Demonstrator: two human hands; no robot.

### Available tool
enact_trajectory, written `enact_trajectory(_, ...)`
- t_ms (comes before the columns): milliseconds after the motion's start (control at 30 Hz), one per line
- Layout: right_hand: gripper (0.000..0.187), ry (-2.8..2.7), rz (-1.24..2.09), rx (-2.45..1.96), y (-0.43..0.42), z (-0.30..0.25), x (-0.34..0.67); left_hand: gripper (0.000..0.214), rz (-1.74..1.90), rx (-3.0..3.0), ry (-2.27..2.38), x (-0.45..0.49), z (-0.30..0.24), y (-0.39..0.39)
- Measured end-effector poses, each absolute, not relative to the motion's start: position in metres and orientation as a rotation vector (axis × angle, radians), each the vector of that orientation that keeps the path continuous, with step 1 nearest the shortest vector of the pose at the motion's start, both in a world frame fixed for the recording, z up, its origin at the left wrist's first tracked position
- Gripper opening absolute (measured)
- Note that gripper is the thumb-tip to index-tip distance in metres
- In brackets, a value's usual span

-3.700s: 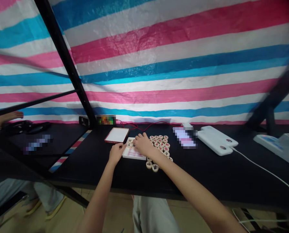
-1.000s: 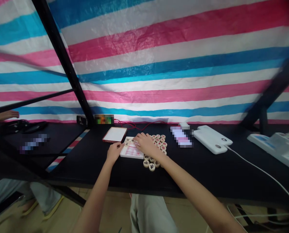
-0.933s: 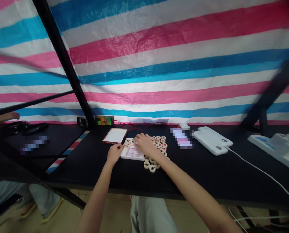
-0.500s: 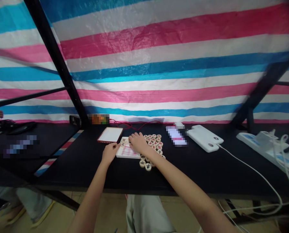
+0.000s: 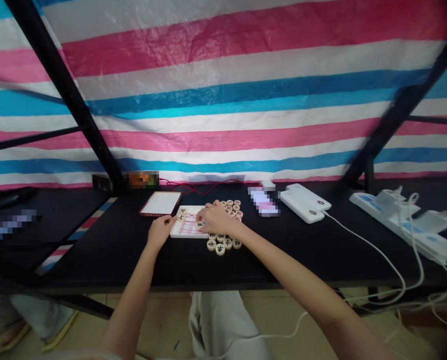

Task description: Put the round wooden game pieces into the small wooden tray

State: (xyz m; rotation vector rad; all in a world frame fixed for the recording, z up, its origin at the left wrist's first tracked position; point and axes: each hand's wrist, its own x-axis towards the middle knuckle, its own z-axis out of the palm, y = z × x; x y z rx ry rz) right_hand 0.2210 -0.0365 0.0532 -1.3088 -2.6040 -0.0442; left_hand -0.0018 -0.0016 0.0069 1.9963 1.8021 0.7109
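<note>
A shallow white box point(image 5: 189, 235) with a pink grid inside lies on the black table in front of me. My left hand point(image 5: 160, 232) is closed at its left edge, the fingertips gripping the rim. Two Chinese chess pieces point(image 5: 181, 214) with black characters sit in the box's far left corner. Over the box's right side, my right hand point(image 5: 216, 220) pinches another Chinese chess piece point(image 5: 199, 225) between thumb and fingers. Rows of Chinese chess pieces point(image 5: 220, 249), black-marked near me and red-marked farther back, lie right of the box, partly hidden by my right hand and wrist.
A brown-edged box lid point(image 5: 160, 204) with a white inside lies at the back left. Rightward are a phone point(image 5: 264, 201), a white power bank point(image 5: 306, 202) with a cable, and a power strip point(image 5: 396, 225). Black frame posts point(image 5: 68, 95) stand before the striped sheet point(image 5: 223, 135).
My right hand has drawn back toward me from the box's far side and now shows a piece in its pinch. My left hand stays at the box's left edge. The view has shifted slightly.
</note>
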Motion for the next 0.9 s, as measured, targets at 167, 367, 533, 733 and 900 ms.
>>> enact_trajectory(167,0.022,-2.512,0.003,-1.286,-0.050,0.070,0.240,0.041,0.707,2.009,1.811,-0.001,0.010,-0.003)
enact_trajectory(367,0.019,-2.379,0.096,-1.315,-0.100,0.079,0.287,0.042,0.718,2.015,1.797,-0.001,0.007,-0.002)
enact_trajectory(533,0.027,-2.399,0.183,-1.346,-0.135,0.070,0.308,0.043,0.714,1.996,1.810,-0.002,0.006,-0.001)
enact_trajectory(733,0.040,-2.519,0.185,-1.311,-0.161,0.069,0.300,0.044,0.728,2.019,1.786,-0.004,0.003,0.001)
enact_trajectory(900,0.030,-2.486,0.217,-1.263,-0.168,0.065,0.286,0.043,0.740,2.028,1.802,-0.003,0.002,0.001)
